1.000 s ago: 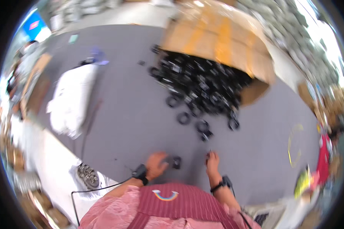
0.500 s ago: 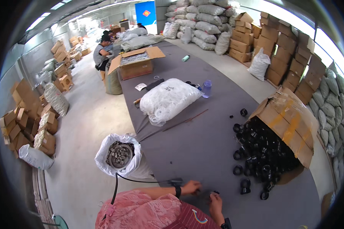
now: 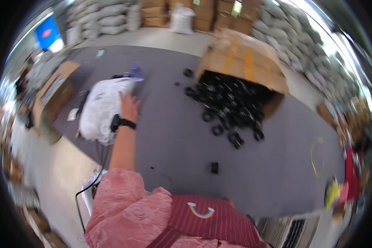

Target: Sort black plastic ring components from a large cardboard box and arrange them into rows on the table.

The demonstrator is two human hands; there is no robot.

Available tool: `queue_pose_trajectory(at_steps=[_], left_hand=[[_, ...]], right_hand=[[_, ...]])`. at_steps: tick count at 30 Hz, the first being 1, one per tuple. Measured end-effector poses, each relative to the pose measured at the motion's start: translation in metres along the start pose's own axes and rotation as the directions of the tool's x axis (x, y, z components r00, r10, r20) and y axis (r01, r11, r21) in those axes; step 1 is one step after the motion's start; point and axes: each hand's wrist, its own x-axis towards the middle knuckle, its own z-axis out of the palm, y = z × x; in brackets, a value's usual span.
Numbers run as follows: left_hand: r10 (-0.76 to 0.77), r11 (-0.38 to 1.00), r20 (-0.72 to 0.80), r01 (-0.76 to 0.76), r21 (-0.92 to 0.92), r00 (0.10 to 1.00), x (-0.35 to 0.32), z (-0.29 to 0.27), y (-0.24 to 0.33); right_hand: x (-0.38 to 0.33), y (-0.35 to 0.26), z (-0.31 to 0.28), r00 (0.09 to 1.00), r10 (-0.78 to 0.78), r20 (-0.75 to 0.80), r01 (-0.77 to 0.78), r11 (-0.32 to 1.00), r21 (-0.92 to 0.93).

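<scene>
My left hand (image 3: 130, 106) reaches out over the table, at the right edge of a white translucent plastic bag (image 3: 101, 109) stuffed with pale, ring-like pieces. Its fingers look spread, though motion blurs them; whether they touch the bag I cannot tell. Only a sliver of my right hand (image 3: 230, 202) shows past the striped apron, and its fingers are hidden. A short black cylindrical piece (image 3: 214, 167) lies by itself on the grey tabletop (image 3: 173, 136) in front of me. Farther off, black ring-shaped parts (image 3: 231, 103) spill from a tipped carton (image 3: 239, 53).
A purple-tinted bottle (image 3: 136, 71) stands behind the bag. An open carton (image 3: 56, 95) is at the far left, with a person (image 3: 27, 109) beside it. A black cable (image 3: 87, 188) runs down by my left side. Stacked sacks (image 3: 111, 18) line the back.
My view has swung to the right. My left hand has gone from low in front of me out to the white bag. My right hand has drawn back behind the apron.
</scene>
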Motion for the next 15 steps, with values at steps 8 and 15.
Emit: queue_pose_trajectory(at_steps=[8,15], left_hand=[[-0.26,0.419,0.535,-0.405,0.813,0.804,-0.208,-0.03,-0.146],[-0.359,0.579,0.885,-0.674,0.459,0.295,-0.321,0.052,-0.163]], right_hand=[[-0.045,-0.011,0.025,0.996,-0.085,-0.018,0.08,0.979,-0.187],[-0.091,-0.039,0.03,0.989,0.031,-0.144,-0.048,0.993,-0.112]])
